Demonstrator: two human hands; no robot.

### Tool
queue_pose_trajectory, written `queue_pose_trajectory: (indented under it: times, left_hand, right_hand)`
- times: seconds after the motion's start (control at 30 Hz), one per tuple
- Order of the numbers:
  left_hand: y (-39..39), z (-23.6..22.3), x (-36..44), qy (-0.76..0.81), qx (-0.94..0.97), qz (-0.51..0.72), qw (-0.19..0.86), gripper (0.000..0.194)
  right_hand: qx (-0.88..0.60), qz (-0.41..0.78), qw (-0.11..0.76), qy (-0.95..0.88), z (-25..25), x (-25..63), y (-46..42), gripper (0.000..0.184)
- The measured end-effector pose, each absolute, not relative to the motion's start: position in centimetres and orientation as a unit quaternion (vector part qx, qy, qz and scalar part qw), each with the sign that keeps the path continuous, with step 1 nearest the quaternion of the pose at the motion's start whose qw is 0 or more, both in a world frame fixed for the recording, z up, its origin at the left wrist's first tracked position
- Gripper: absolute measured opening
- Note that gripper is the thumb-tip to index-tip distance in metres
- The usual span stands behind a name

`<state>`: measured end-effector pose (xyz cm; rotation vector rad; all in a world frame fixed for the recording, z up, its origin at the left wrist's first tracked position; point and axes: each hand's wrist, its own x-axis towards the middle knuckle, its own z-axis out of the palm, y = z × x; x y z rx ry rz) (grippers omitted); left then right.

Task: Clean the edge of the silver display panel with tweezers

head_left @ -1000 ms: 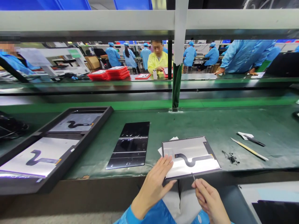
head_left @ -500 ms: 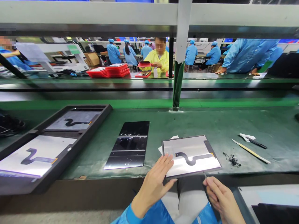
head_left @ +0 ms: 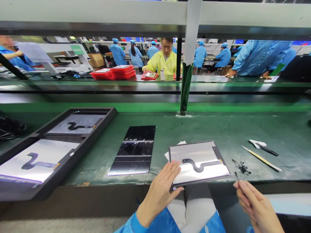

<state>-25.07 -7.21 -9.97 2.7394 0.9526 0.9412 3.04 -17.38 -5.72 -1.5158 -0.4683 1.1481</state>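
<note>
A tablet display panel (head_left: 194, 154) lies silver back up at the bench's front edge, with a black flex cable (head_left: 201, 165) curving across it. My left hand (head_left: 162, 184) rests on the panel's near left corner, fingers stretched flat on top and thumb by the front edge. My right hand (head_left: 254, 200) pinches thin metal tweezers (head_left: 238, 178), just off the panel's near right corner. A small dark bit shows at their tip. Close beyond it lies a little heap of black scraps (head_left: 243, 167). White paper (head_left: 167, 156) peeks out under the panel.
Left of the panel lies a glossy black glass panel (head_left: 136, 150). A black tray (head_left: 97, 137) at far left holds more display panels. To the right are a pale pointed stick (head_left: 262, 158) and a black-handled tool (head_left: 267, 149). A post (head_left: 186, 87) rises behind; co-workers sit beyond.
My right hand has moved right with the tweezers, from the panel's near edge to beside the black scraps. My left hand and the panel stay put.
</note>
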Motion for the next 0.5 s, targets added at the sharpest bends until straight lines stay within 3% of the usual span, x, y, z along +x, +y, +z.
queue_pose_trajectory:
  times: [0.2, 0.37, 0.43, 0.5]
  left_hand:
    - [-7.0, -9.5, -25.3, 0.308, 0.9, 0.309, 0.008, 0.066]
    - [-6.2, -6.7, -22.6, 0.275, 0.888, 0.364, -0.058, 0.033]
    - [-6.2, -5.1, -19.9, 0.268, 0.882, 0.387, -0.007, 0.023]
    - [-6.2, -3.6, -16.6, 0.261, 0.88, 0.381, 0.111, 0.017]
  right_hand:
    - [-0.676, 0.428, 0.552, -0.236, -5.4, 4.0, -16.9, 0.057]
    - [-0.675, 0.365, 0.574, -0.287, -5.3, 5.3, -16.4, 0.058]
    - [-0.69, 0.318, 0.562, -0.327, -5.6, 6.0, -16.3, 0.053]
    - [-0.702, 0.268, 0.545, -0.372, -5.9, 6.4, -16.3, 0.047]
